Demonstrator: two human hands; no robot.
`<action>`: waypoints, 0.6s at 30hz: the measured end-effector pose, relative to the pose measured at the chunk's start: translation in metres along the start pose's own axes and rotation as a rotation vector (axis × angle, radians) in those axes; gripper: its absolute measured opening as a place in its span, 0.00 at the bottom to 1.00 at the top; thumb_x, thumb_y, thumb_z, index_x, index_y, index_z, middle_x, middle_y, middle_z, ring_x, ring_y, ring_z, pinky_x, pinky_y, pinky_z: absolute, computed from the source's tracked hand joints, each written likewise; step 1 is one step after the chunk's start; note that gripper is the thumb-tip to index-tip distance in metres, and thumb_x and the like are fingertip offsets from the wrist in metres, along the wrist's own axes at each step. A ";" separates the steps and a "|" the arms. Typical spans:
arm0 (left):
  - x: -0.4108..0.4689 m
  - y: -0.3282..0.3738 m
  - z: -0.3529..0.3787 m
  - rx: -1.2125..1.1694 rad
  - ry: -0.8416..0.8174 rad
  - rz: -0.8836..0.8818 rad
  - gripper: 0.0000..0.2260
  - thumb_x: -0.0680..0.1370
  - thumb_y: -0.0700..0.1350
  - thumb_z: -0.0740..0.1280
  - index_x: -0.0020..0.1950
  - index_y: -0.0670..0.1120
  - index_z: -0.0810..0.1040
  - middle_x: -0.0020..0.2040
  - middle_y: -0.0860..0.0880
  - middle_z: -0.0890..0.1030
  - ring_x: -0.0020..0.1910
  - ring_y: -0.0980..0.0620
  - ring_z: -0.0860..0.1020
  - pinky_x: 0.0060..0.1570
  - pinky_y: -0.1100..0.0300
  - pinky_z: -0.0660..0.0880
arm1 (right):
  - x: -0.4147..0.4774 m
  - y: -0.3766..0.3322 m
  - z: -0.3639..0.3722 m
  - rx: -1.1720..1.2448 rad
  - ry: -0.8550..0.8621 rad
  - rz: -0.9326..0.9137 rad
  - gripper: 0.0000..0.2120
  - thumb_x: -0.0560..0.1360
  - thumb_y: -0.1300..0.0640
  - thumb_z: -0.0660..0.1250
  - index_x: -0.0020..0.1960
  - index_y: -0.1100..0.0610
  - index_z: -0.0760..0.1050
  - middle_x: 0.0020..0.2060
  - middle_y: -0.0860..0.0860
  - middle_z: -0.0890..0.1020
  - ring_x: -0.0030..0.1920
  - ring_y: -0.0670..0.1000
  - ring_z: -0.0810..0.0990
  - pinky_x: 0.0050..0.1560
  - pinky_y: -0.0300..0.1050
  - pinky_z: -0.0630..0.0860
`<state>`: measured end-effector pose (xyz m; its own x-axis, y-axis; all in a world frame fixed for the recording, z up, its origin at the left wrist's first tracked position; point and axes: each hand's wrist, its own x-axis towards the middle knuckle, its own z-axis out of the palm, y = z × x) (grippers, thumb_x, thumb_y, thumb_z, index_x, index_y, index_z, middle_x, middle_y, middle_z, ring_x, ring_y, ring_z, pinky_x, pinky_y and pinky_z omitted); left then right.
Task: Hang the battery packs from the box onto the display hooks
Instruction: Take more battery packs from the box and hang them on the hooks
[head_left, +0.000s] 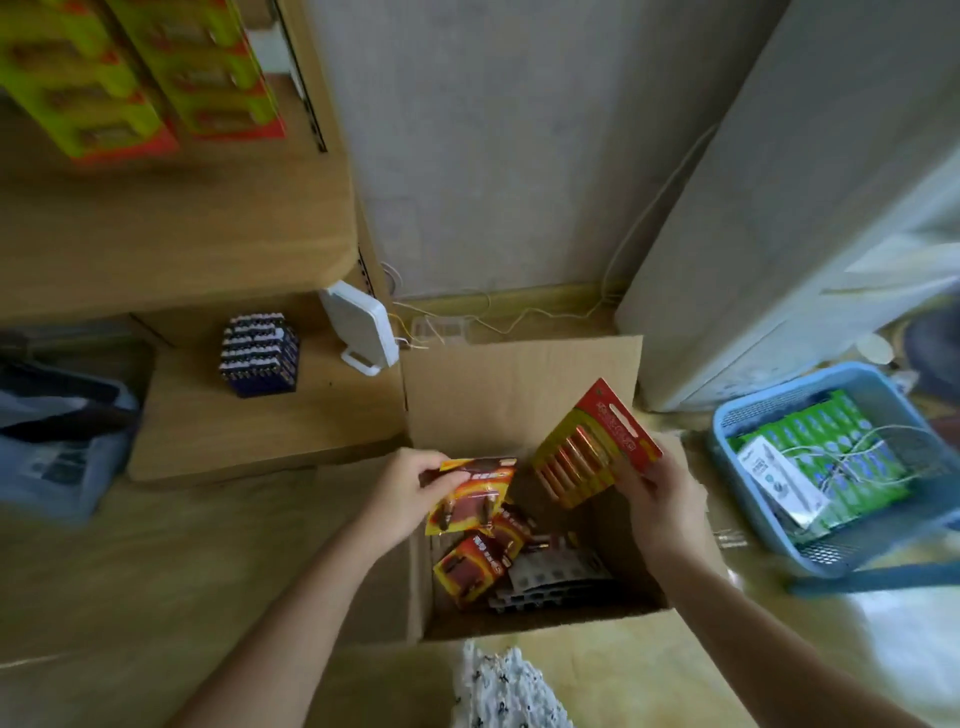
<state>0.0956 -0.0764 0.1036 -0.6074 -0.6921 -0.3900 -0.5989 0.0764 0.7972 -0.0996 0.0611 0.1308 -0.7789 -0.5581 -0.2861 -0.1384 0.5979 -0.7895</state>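
Observation:
An open cardboard box stands on the floor below me. My left hand grips a small red and orange battery pack by its top edge, just above the box's left side. My right hand holds a larger yellow and red battery pack with several batteries, tilted up over the box's right side. Inside the box lie more red battery packs and pale blister trays. Green and red packs hang on the display at the top left.
A wooden shelf unit stands at left, with a block of dark batteries and a white device on its lower board. A blue basket with green packs sits at right, below a grey cabinet.

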 end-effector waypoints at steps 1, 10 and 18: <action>-0.015 0.018 -0.019 -0.028 0.054 -0.016 0.09 0.75 0.47 0.67 0.43 0.41 0.81 0.39 0.48 0.83 0.38 0.58 0.81 0.37 0.65 0.76 | -0.009 -0.024 -0.014 0.010 0.004 -0.027 0.09 0.77 0.55 0.63 0.54 0.56 0.75 0.45 0.50 0.81 0.40 0.46 0.77 0.33 0.32 0.66; -0.139 0.168 -0.181 -0.251 0.366 -0.003 0.02 0.74 0.48 0.67 0.43 0.51 0.78 0.37 0.49 0.83 0.40 0.61 0.82 0.36 0.70 0.77 | -0.093 -0.263 -0.085 0.199 -0.213 -0.361 0.03 0.75 0.59 0.64 0.43 0.54 0.75 0.36 0.47 0.81 0.35 0.37 0.80 0.34 0.28 0.74; -0.184 0.183 -0.287 -0.405 0.487 0.094 0.04 0.75 0.43 0.65 0.46 0.46 0.79 0.37 0.54 0.85 0.40 0.60 0.82 0.33 0.72 0.75 | -0.138 -0.375 -0.031 0.340 -0.436 -0.441 0.08 0.74 0.51 0.60 0.48 0.52 0.75 0.42 0.48 0.82 0.43 0.43 0.82 0.43 0.33 0.78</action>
<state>0.2470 -0.1410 0.4534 -0.2837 -0.9498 -0.1317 -0.2517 -0.0587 0.9660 0.0407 -0.0683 0.4827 -0.3683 -0.9290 -0.0358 -0.1307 0.0899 -0.9873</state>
